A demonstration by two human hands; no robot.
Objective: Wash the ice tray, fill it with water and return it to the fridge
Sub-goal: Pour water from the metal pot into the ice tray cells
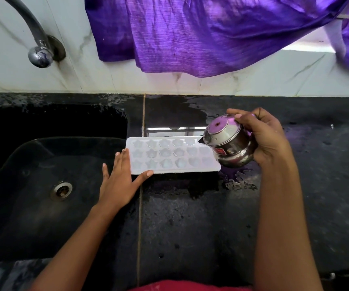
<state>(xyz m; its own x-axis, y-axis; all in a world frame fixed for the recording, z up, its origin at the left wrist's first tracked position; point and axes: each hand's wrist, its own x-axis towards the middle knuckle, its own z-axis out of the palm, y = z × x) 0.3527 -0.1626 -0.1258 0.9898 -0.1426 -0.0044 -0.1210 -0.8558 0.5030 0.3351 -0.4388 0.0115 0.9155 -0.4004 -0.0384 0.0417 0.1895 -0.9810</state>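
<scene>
A white ice tray (pixel 171 156) with star- and heart-shaped cells lies flat on the black counter, just right of the sink. My left hand (pixel 120 181) rests with straight fingers against the tray's left end, thumb along its front edge. My right hand (pixel 263 137) grips a small steel pot (pixel 228 143), tilted with its base up and its mouth over the tray's right end. I cannot make out a stream of water.
The black sink (pixel 43 185) with a drain (pixel 61 190) lies at the left, under a tap (pixel 40 53) on the tiled wall. A purple cloth (pixel 190 34) hangs above. Water puddles (pixel 240 181) lie on the counter (pixel 190 217) by the tray.
</scene>
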